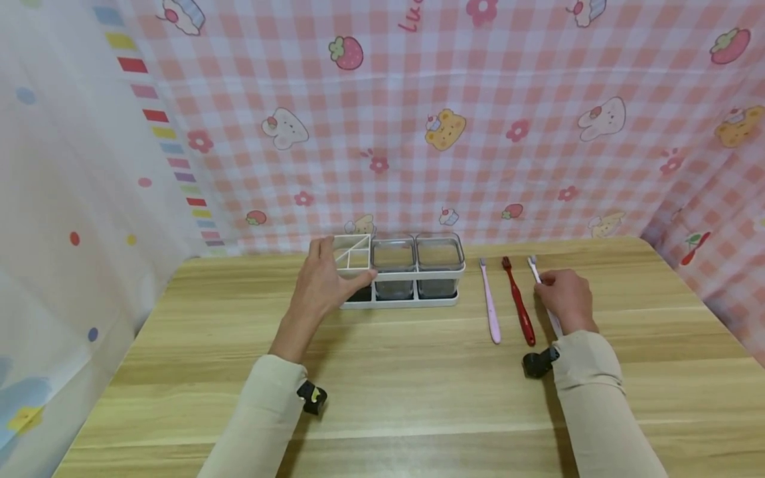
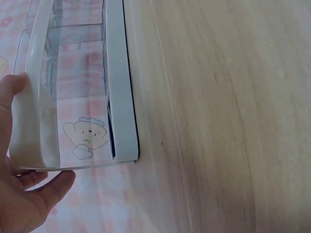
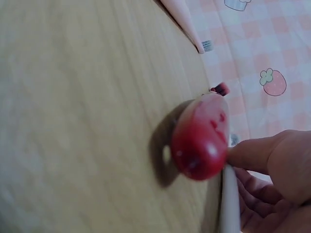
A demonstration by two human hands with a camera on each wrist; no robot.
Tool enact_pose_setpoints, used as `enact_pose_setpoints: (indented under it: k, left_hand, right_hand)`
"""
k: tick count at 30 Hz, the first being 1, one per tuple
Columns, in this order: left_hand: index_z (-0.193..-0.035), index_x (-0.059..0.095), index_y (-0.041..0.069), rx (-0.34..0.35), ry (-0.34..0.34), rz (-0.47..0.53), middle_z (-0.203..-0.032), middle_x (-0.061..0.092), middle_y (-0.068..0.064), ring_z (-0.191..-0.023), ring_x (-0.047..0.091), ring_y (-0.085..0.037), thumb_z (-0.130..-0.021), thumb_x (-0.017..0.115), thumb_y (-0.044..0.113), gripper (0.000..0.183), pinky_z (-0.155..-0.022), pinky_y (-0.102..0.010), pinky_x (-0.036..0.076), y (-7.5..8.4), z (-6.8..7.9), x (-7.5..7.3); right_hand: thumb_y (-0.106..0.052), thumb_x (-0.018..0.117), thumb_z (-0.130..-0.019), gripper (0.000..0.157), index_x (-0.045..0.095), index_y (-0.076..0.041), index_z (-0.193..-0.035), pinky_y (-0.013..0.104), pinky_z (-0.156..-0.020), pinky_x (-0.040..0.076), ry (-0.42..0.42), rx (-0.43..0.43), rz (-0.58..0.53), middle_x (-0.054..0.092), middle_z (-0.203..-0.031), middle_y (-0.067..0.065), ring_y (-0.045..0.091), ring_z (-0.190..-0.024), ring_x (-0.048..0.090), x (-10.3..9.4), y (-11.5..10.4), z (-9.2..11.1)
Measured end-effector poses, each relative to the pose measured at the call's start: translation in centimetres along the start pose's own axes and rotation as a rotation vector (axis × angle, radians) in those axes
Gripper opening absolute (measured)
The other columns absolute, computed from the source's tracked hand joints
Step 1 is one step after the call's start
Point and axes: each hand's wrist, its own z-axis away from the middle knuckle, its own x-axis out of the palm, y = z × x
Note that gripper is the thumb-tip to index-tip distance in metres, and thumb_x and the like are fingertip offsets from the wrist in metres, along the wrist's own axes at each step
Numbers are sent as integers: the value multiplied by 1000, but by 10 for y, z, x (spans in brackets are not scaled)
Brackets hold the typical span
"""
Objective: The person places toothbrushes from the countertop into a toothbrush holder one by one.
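A white toothbrush holder (image 1: 412,303) stands at the back of the table, with a divided compartment at its left end and two clear cups (image 1: 441,253) to the right. My left hand (image 1: 323,282) grips its left end, thumb across the front rail and fingers round the side; the left wrist view shows them at the upper rim. To the right, a white toothbrush (image 1: 534,267) lies bristle end away from me. The right hand (image 1: 569,299) pinches its handle (image 3: 230,204) between thumb and fingers, covering part of it.
A red toothbrush (image 1: 518,304) lies just left of the white one, and a pink toothbrush (image 1: 490,305) lies between it and the holder. The wooden table (image 1: 406,392) ends at a pink checked cloth (image 1: 382,119) behind, with a pale curtain (image 1: 72,199) at the left.
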Motion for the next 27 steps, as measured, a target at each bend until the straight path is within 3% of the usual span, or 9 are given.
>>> enact_pose_setpoints:
  k: [8,14,17,20,23,27]
  left_hand:
    - [-155,27,-3,1,-1,-4,-151,34,-22,-124,50,-42,-80,73,65,111,-101,-55,46,1,0,-1]
    - [-155,26,-3,2,-4,-7,-151,33,-22,-125,49,-42,-80,74,65,112,-102,-54,45,2,-1,-2]
    - [-155,26,-3,2,3,-4,-151,33,-22,-125,49,-41,-80,74,64,112,-103,-54,45,2,-2,-3]
    - [-155,26,-4,2,7,-1,-150,34,-22,-124,50,-41,-80,74,64,112,-102,-53,45,1,-2,-4]
    - [-155,26,-4,1,-2,1,-150,34,-23,-124,50,-41,-80,75,64,112,-103,-53,45,1,-2,-4]
    - [-155,26,-4,-3,-12,7,-151,34,-23,-126,49,-41,-79,74,65,113,-104,-53,44,1,-1,-2]
  right_hand:
    - [-17,55,-99,37,68,7,-124,35,-63,45,43,66,-75,66,-117,29,36,-85,61,-1,4,-1]
    - [-22,53,-101,42,65,8,-127,41,-73,50,61,118,-145,64,-123,30,43,-99,62,-9,6,-1]
    - [-23,54,-100,43,65,10,-126,38,-74,49,89,146,-177,64,-123,31,42,-103,61,-13,5,-2]
    - [-23,56,-99,42,67,9,-125,29,-66,48,135,176,-227,67,-118,29,31,-88,65,-15,1,-3]
    - [-21,58,-99,41,65,8,-128,22,-57,52,168,225,-339,68,-111,25,10,-67,63,-16,-2,-2]
    - [-17,60,-98,43,61,8,-132,24,-61,58,190,281,-525,66,-92,6,-4,-57,58,-19,-6,0]
